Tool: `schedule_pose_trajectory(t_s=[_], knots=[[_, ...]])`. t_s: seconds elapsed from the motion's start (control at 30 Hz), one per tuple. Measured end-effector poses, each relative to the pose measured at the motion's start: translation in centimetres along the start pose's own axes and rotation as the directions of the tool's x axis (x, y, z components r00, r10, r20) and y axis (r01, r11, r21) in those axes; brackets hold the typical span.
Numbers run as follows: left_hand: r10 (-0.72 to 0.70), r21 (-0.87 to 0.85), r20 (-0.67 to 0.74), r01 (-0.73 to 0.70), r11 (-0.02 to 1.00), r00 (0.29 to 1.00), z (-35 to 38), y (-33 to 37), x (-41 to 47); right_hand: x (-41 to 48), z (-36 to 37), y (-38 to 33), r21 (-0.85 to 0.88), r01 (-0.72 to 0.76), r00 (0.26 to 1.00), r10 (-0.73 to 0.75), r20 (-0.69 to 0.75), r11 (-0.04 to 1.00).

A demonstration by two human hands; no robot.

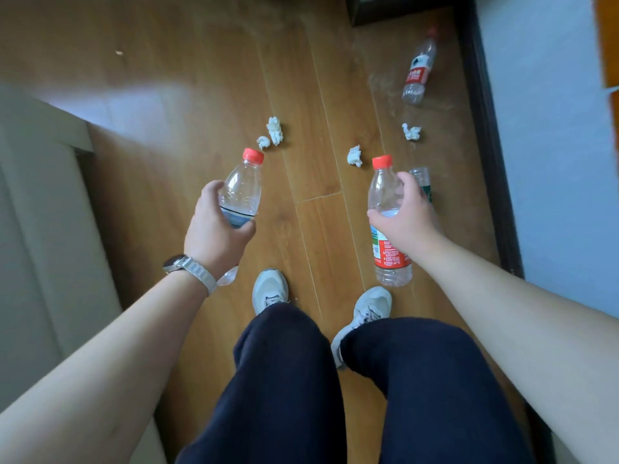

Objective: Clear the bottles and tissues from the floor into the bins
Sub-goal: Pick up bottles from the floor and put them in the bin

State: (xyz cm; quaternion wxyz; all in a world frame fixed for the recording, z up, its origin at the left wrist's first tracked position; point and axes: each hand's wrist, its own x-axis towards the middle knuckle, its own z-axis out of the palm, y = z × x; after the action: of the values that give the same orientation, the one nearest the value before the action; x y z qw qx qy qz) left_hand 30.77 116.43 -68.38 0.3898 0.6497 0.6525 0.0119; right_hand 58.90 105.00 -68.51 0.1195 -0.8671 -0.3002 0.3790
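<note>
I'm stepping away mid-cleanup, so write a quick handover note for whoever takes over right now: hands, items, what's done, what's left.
Left hand grips the blue-labelled bottle; right hand grips the red-and-green-labelled bottle.
Done: both bottles are lifted but not binned. No bin is in view.
On the floor: far bottle near the wall, green-labelled bottle partly hidden behind the right hand, four tissue wads.
Left: bin the held bottles, then collect the rest.

Each hand — left (214, 226), right (407, 217) — grips a red-capped bottle.
</note>
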Motion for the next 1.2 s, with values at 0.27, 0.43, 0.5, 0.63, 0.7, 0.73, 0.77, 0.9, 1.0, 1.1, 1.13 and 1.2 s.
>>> schedule_pose_trajectory(t_s=[0.27, 0.43, 0.5, 0.63, 0.7, 0.73, 0.77, 0.9, 1.0, 1.1, 1.13, 1.2], knots=[[0.029, -0.229, -0.039, -0.037, 0.973, 0.999, -12.6, 7.4, -8.2, -10.9, -9.4, -10.1, 0.043, 0.103, 0.994, -0.102, -0.031, 0.994], [0.041, -0.359, -0.061, -0.06, 0.931, 0.997, -19.7, 10.3, -12.0, -16.9, -14.3, -16.6, 0.049, 0.178, 0.983, -0.175, -0.048, 0.983], [0.052, -0.413, -0.082, -0.082, 0.907, 0.995, -22.2, 11.1, -13.0, -19.1, -15.8, -19.0, 0.05, 0.21, 0.976, -0.207, -0.063, 0.976], [0.066, -0.51, -0.15, -0.135, 0.85, 0.986, -26.7, 12.8, -14.9, -23.0, -18.1, -23.1, 0.064, 0.268, 0.959, -0.26, -0.108, 0.961], [0.097, -0.528, -0.163, -0.17, 0.832, 0.982, -28.3, 13.7, -16.1, -24.6, -19.0, -24.5, 0.077, 0.304, 0.947, -0.293, -0.128, 0.949], [0.116, -0.529, -0.17, -0.19, 0.827, 0.979, -29.0, 14.0, -16.6, -25.3, -19.4, -25.1, 0.086, 0.325, 0.94, -0.312, -0.14, 0.942], [0.131, -0.528, -0.177, -0.207, 0.824, 0.975, -29.7, 14.3, -17.1, -26.0, -19.9, -25.7, 0.097, 0.341, 0.934, -0.325, -0.15, 0.935], [0.164, -0.501, -0.221, -0.256, 0.826, 0.961, -32.1, 15.5, -18.5, -27.7, -21.6, -27.4, 0.152, 0.401, 0.911, -0.375, -0.173, 0.904], [0.168, -0.467, -0.267, -0.28, 0.839, 0.949, -33.5, 16.5, -19.3, -27.9, -23.1, -28.0, 0.174, 0.443, 0.893, -0.415, -0.176, 0.879], [0.177, -0.414, -0.315, -0.303, 0.859, 0.932, -34.4, 17.9, -20.0, -27.4, -24.6, -28.4, 0.2, 0.483, 0.874, -0.453, -0.178, 0.853], [0.179, -0.401, -0.33, -0.31, 0.862, 0.927, -34.7, 18.4, -20.3, -27.0, -25.0, -28.6, 0.203, 0.498, 0.865, -0.469, -0.179, 0.843], [0.155, -0.397, -0.351, -0.297, 0.868, 0.923, -34.9, 19.4, -21.0, -26.3, -25.9, -28.9, 0.207, 0.52, 0.854, -0.495, -0.161, 0.829]])
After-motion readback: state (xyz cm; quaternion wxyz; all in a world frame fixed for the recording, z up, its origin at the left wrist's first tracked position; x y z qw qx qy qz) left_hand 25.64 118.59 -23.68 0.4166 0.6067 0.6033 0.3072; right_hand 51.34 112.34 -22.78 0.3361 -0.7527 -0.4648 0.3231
